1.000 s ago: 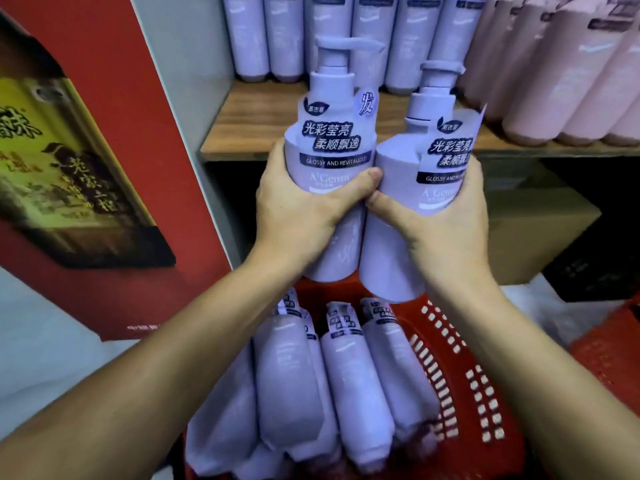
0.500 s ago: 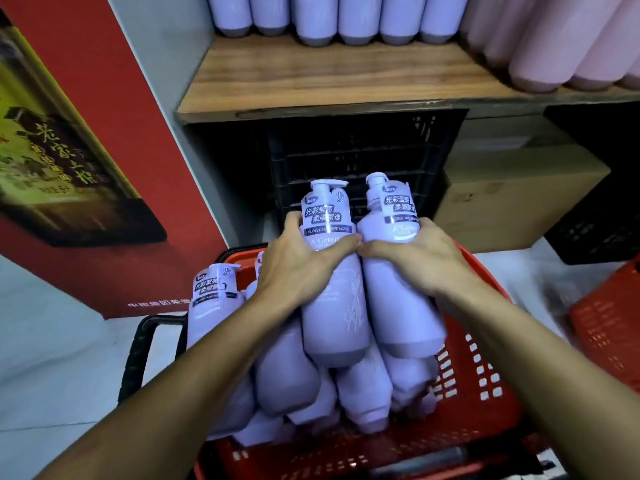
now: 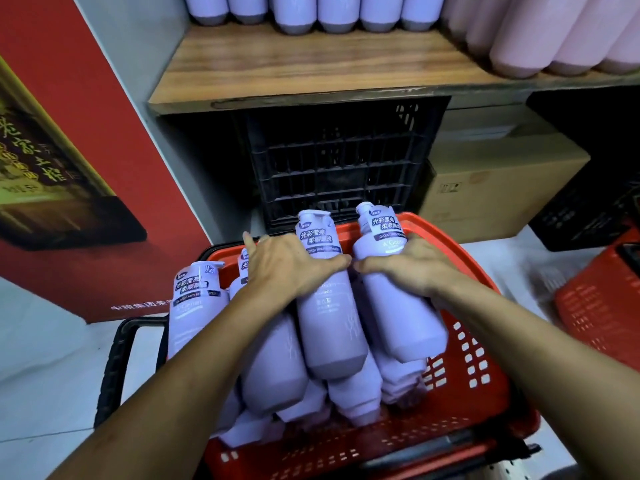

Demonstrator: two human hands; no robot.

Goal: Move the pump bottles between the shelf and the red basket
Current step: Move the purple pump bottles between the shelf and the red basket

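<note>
- Your left hand (image 3: 287, 268) wraps the left bottle (image 3: 329, 323) at its shoulder, and your right hand (image 3: 412, 268) clamps the right bottle (image 3: 401, 317). The thumbs are almost touching.
- Both bottles are tilted, pumps away from you, over the stacked bottles (image 3: 273, 358) in the red basket (image 3: 485, 393).
- Judgement: full, heavy, rigid, slick plastic. Grip the shoulder, never the pump head.

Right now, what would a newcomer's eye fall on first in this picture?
Two lilac pump bottles at the centre: the left hand grips the left bottle, the right hand the right bottle, tilted over the red basket full of similar bottles. Above, the wooden shelf carries lilac bottles and, at right, pink bottles.
</note>
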